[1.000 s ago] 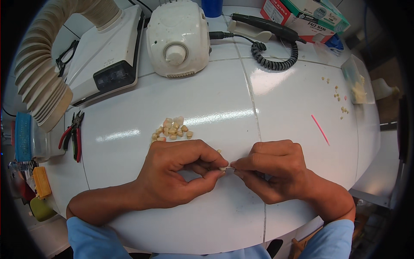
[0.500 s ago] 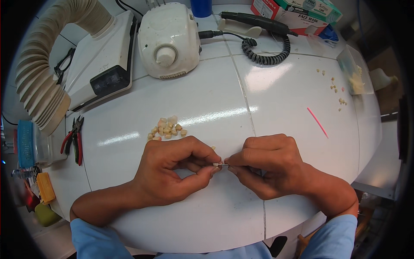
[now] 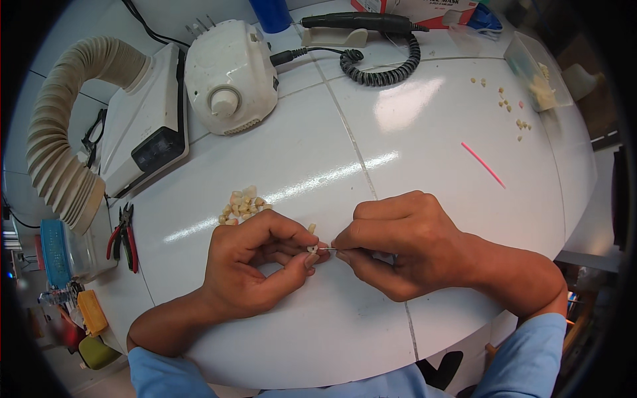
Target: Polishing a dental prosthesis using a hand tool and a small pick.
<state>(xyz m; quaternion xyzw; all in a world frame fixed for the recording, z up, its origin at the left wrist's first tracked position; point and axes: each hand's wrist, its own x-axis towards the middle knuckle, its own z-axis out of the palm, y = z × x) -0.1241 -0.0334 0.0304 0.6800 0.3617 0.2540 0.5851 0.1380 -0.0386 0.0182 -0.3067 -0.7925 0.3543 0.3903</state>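
My left hand [image 3: 255,265] pinches a small white tooth-like piece [image 3: 312,249] between thumb and forefinger. My right hand [image 3: 398,245] pinches a thin metal pin [image 3: 324,249], whose left end meets the white piece. Both hands are close together over the white tiled tabletop [image 3: 332,331]. A small cream piece [image 3: 312,228] shows just beyond my left fingertips. A pile of cream and translucent tooth-like pieces [image 3: 243,207] lies behind my left hand.
Pliers [image 3: 123,239] and bins [image 3: 60,252] are left; a hose [image 3: 50,152] on a white machine [image 3: 142,126], a control box [image 3: 232,76] and corded handpiece [image 3: 358,23] are behind. Right are a pink stick [image 3: 483,164], scattered small pieces [image 3: 504,101] and a clear container [image 3: 531,66].
The camera view has shifted and tilted, so both hands and the bench appear rotated. The pinched white piece shows more clearly now; both hands keep their grips.
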